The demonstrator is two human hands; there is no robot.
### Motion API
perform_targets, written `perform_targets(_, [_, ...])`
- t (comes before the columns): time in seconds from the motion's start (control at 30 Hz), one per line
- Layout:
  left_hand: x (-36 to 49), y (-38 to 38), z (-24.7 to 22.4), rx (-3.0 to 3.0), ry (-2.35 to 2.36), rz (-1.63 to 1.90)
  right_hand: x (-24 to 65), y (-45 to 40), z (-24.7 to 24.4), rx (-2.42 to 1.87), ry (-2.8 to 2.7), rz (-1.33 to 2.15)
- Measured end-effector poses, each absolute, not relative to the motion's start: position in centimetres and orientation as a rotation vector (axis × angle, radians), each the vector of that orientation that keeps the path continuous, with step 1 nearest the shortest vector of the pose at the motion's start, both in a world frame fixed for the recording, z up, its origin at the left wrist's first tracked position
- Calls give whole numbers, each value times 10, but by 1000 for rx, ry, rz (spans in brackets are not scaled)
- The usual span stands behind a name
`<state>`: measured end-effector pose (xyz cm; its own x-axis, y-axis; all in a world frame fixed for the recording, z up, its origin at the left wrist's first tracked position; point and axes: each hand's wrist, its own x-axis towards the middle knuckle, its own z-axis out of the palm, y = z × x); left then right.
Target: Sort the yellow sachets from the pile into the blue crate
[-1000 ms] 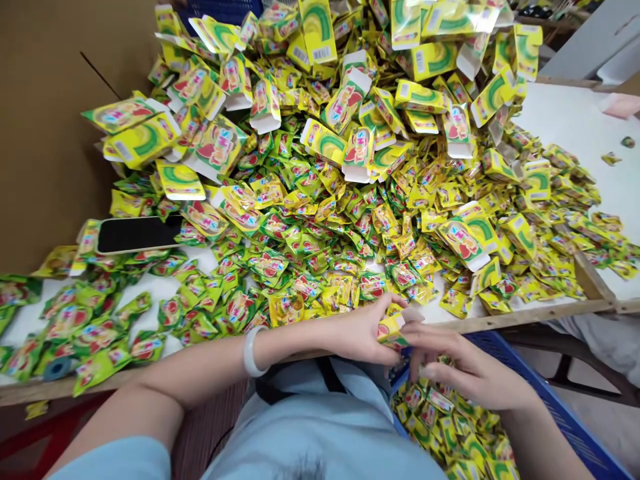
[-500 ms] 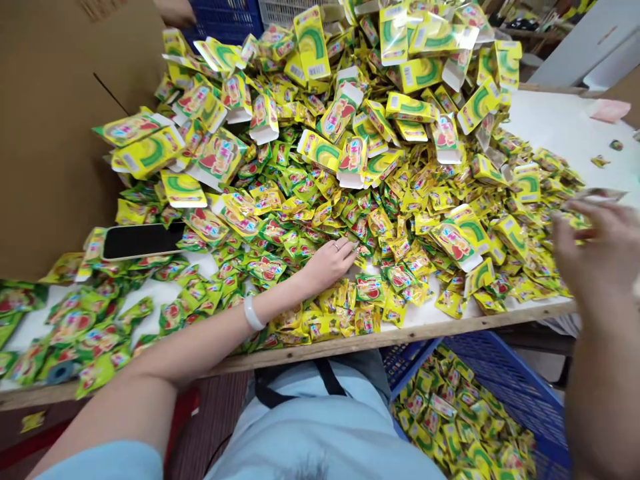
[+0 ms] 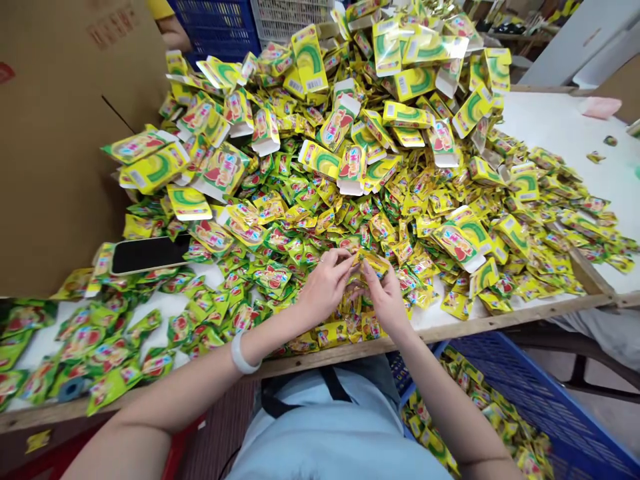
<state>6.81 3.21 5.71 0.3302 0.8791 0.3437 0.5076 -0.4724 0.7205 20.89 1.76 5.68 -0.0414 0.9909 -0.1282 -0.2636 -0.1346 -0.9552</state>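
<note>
Near the front edge of the table, my two hands meet over the pile. Between them is a small yellow candy packet [image 3: 373,261]. My left hand [image 3: 325,283] is closed with its fingertips at the packet's left end. My right hand [image 3: 386,299] pinches the packet from the right, thumb on top. Under and around both hands lie loose yellow and green candy packets [image 3: 273,275]. A white band [image 3: 243,353] circles my left wrist.
Printed yellow boxes [image 3: 310,59] heap up behind the packets. A phone [image 3: 150,255] lies at left beside a large cardboard carton [image 3: 55,147]. Below the wooden table edge [image 3: 540,313] stands a blue crate [image 3: 540,380] of packets. Another person's arm [image 3: 173,32] shows at the back.
My right hand has come from the far right to the middle and now meets my left hand at a yellow packet. My left hand has closed and shifted slightly left.
</note>
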Motion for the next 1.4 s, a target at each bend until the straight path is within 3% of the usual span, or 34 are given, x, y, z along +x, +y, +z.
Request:
perform_targets(0.1, [66, 33, 57, 2317, 1220, 812, 225, 18, 54, -1193, -1032, 1326])
perform_targets(0.2, [73, 51, 73, 2391, 1182, 851, 262, 10, 51, -1336, -1299, 1014])
perform_targets(0.3, [110, 87, 95, 2543, 1032, 849, 299, -8, 45, -1439, -1669, 630])
perform_targets(0.37, [154, 112, 102, 2758, 767, 627, 313, -22, 39, -1534, -1786, 496])
perform_targets(0.53, [265, 153, 90, 3066, 467, 213, 331, -42, 32, -1611, -1659, 406])
perform_targets(0.63, [277, 161, 82, 3067, 499, 180, 350, -42, 44, -1539, -1442, 503])
perform_targets(0.77, [230, 152, 89, 2787, 737, 409, 372, -33, 66, -1401, -1116, 873])
perform_targets(0.93, [142, 117, 103, 2105, 1161, 678, 364, -15, 79, -1251, -1031, 1005])
perform_targets(1.07, [92, 82, 97, 1550, 1050, 717, 347, -6, 85, -1210, -1101, 1067])
perform_targets(1.2, [83, 46, 93, 1187, 653, 582, 317, -2, 106, -1164, -1131, 1002])
perform_targets(1.4, [100, 16, 101, 1133, 544, 552, 270, 0, 119, -1152, -1480, 625])
